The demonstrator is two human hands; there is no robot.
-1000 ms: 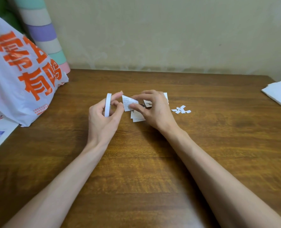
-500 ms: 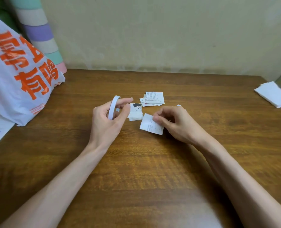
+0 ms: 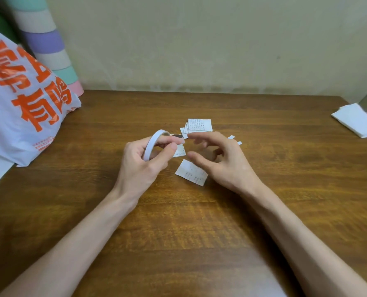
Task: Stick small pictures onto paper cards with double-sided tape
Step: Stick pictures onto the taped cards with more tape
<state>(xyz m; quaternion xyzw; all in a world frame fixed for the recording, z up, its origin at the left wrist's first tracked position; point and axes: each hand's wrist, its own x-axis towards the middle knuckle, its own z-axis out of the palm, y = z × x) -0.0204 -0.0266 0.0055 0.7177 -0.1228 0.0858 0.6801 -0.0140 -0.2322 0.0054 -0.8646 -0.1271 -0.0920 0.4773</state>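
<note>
Wooden table [image 3: 199,236]: 1 tape roll [image 3: 151,145], 1 loose card [image 3: 190,173], 1 stack [image 3: 199,124]

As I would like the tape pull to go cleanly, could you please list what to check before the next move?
1. Tape roll firmly held in the left hand: ok.
2. Right hand free, fingers relaxed, holding nothing: ok.
3. Card lies on the table close to the right hand: ok.
4. Loose end of the tape easy to find: cannot tell.
5. Picture ready to use: mostly hidden behind the left hand, cannot tell.
</note>
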